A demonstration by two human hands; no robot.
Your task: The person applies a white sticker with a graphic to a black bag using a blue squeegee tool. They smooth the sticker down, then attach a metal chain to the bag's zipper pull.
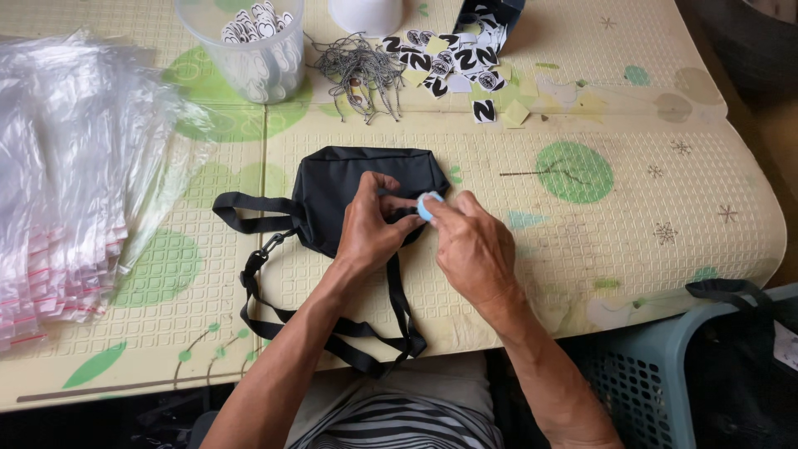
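Note:
A small black pouch bag [349,179] with a long black strap [266,308] lies on the patterned mat table [648,241] in front of me. My left hand [370,229] rests on the bag's right end, its fingers pinching the fabric. My right hand [470,241] sits just to the right, thumb and fingers closed on a small light blue round piece [429,204] held against the bag. The two hands touch at the fingertips.
A stack of clear zip bags [66,175] fills the left side. At the back stand a clear plastic cup of black-and-white tags [249,46], a bundle of grey strings [357,71] and scattered tags [453,62]. A teal basket [657,374] stands at the lower right.

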